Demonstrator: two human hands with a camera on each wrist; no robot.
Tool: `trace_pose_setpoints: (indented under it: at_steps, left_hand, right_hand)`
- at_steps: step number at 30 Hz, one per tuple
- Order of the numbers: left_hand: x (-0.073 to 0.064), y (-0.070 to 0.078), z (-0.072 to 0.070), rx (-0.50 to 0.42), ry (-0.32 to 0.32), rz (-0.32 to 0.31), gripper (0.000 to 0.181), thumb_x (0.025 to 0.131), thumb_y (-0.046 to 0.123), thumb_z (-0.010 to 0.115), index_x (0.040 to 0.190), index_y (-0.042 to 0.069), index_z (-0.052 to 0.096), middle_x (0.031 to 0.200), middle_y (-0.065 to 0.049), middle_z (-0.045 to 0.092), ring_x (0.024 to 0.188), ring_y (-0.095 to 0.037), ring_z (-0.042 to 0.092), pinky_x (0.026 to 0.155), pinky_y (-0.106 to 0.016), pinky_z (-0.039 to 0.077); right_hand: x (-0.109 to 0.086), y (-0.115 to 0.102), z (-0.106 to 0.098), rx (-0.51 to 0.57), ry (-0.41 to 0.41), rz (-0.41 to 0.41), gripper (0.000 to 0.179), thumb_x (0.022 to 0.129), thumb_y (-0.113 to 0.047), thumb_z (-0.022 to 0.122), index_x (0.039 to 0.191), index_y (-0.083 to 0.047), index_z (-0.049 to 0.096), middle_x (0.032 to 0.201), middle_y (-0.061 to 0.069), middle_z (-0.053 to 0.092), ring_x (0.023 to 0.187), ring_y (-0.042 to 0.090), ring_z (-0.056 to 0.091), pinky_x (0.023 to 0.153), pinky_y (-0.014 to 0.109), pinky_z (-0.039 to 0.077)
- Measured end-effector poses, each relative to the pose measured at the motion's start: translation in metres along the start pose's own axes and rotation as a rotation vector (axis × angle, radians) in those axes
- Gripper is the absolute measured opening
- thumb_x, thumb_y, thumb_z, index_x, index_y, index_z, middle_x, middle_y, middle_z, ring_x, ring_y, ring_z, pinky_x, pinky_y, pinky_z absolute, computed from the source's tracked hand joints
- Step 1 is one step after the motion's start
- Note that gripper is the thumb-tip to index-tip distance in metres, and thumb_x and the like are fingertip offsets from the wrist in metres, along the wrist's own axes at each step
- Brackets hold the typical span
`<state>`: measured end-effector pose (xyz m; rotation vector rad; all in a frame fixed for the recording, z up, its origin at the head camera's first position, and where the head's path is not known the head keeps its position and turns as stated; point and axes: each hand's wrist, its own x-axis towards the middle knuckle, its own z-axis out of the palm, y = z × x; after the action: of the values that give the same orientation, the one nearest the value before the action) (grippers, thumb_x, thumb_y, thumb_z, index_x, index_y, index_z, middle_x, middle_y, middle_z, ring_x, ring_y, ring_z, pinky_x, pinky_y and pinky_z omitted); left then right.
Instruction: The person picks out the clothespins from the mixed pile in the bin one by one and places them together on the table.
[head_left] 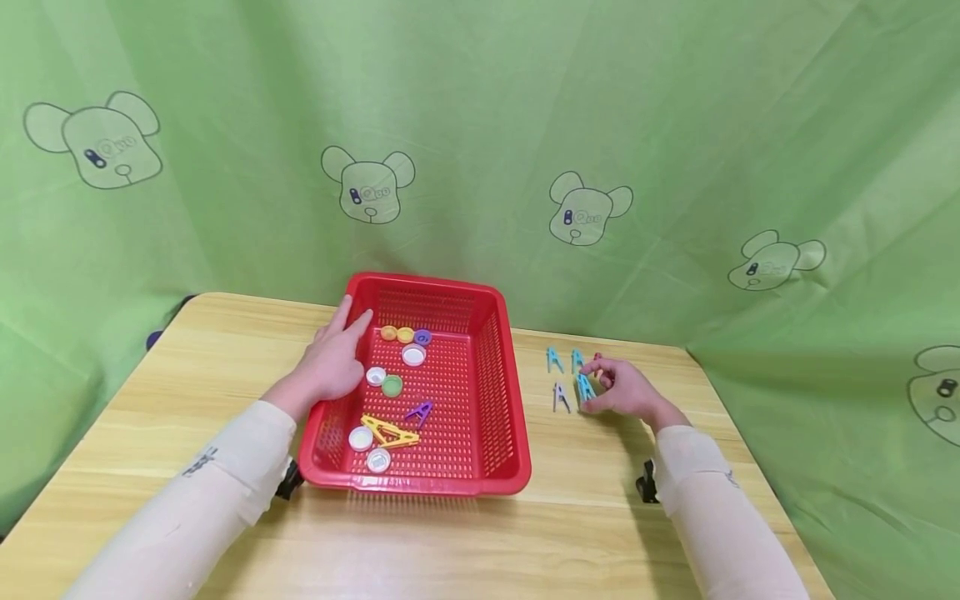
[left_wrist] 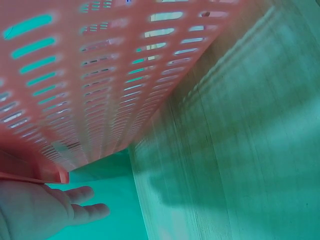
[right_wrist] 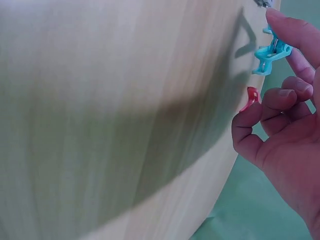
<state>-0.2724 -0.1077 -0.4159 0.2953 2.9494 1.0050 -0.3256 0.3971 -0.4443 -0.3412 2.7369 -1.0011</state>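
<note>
My left hand [head_left: 330, 362] rests on the left rim of a red plastic basket [head_left: 498, 392], its visible fingers straight. In the left wrist view two extended fingers [left_wrist: 90, 213] show beside the rim. On the right, my right hand [head_left: 626, 390] pinches a light-blue clothespin [head_left: 585, 388] between thumb and fingers; the right wrist view shows this clothespin [right_wrist: 272, 52] close up. A red clothespin [right_wrist: 252, 96] is partly hidden behind the curled fingers. Two more blue clothespins [head_left: 554, 360] and a greyish-purple clothespin [head_left: 561, 397] lie to the left of that hand.
Inside the basket lie several bottle caps, among them a green cap [head_left: 392, 385], a white cap [head_left: 413, 355] and a purple cap [head_left: 423, 337]. A purple clothespin [head_left: 420, 413] and yellow clothespins [head_left: 390, 432] are there too. Behind the wooden table [head_left: 420, 550] hangs a green curtain [head_left: 480, 100].
</note>
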Motion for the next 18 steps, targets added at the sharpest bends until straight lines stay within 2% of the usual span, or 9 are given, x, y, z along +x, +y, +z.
trace_pose_setpoints:
  at_steps: [3, 5, 9, 18]
  left_hand:
    - [0.0, 0.0, 0.001, 0.0, -0.003, -0.001, 0.082, 0.086, -0.003, 0.058, 0.16, 0.008, 0.023, 0.166, -0.012, -0.011, 0.142, -0.053, 0.017, 0.104, -0.066, 0.035]
    - [0.0, 0.0, 0.001, 0.001, -0.004, -0.001, 0.082, 0.086, -0.003, 0.058, 0.16, 0.008, 0.023, 0.166, -0.011, -0.011, 0.142, -0.053, 0.018, 0.103, -0.066, 0.035]
    - [0.001, 0.0, 0.002, -0.005, -0.003, -0.009, 0.082, 0.087, -0.003, 0.059, 0.16, 0.009, 0.022, 0.166, -0.01, -0.011, 0.143, -0.052, 0.017, 0.102, -0.065, 0.038]
    - [0.001, 0.0, 0.001, 0.0, -0.003, -0.009, 0.082, 0.087, -0.003, 0.058, 0.16, 0.009, 0.022, 0.166, -0.011, -0.011, 0.143, -0.052, 0.016, 0.102, -0.066, 0.036]
  right_hand:
    - [-0.001, 0.004, 0.002, -0.006, 0.001, 0.015, 0.059, 0.068, -0.006, 0.091, 0.119, -0.003, 0.063, 0.082, 0.014, 0.047, 0.071, 0.022, 0.04, 0.079, 0.041, 0.042]
    - [-0.002, 0.006, 0.003, -0.007, 0.003, 0.027, 0.059, 0.068, -0.007, 0.092, 0.119, -0.003, 0.064, 0.079, 0.015, 0.045, 0.072, 0.022, 0.041, 0.066, 0.037, 0.038]
    - [-0.002, 0.01, 0.006, -0.008, 0.002, 0.036, 0.059, 0.068, -0.009, 0.092, 0.119, -0.004, 0.064, 0.082, 0.018, 0.046, 0.074, 0.023, 0.042, 0.067, 0.035, 0.038]
    - [0.001, 0.013, 0.01, -0.037, 0.022, 0.058, 0.058, 0.069, -0.012, 0.092, 0.119, -0.005, 0.064, 0.082, 0.013, 0.047, 0.076, 0.023, 0.043, 0.068, 0.036, 0.037]
